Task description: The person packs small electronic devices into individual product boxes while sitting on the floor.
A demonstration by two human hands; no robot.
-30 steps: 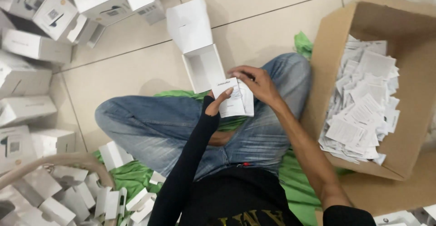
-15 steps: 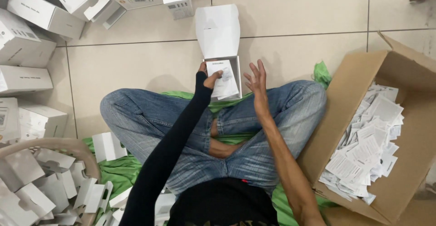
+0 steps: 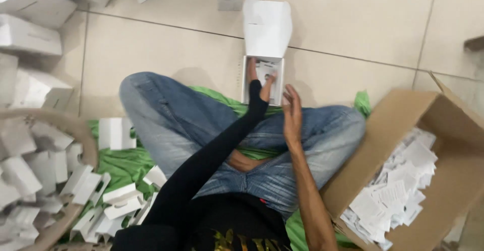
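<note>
The left hand (image 3: 258, 82) has pushed the leaflet down into the open white box (image 3: 264, 54), while the right hand (image 3: 292, 115) has let go.

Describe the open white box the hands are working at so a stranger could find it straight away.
Start from the seated person's blue-jeaned crossed legs on the tiled floor. Just beyond the knees stands a small white cardboard box, the left hand reaching into it. Unlike the other white boxes around, its lid flap stands raised.

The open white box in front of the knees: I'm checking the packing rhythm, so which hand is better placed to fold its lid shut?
Probably the left hand: its fingers are already inside the open white box, directly under the raised lid. The right hand hovers open beside the box, nearer the knees.
</note>
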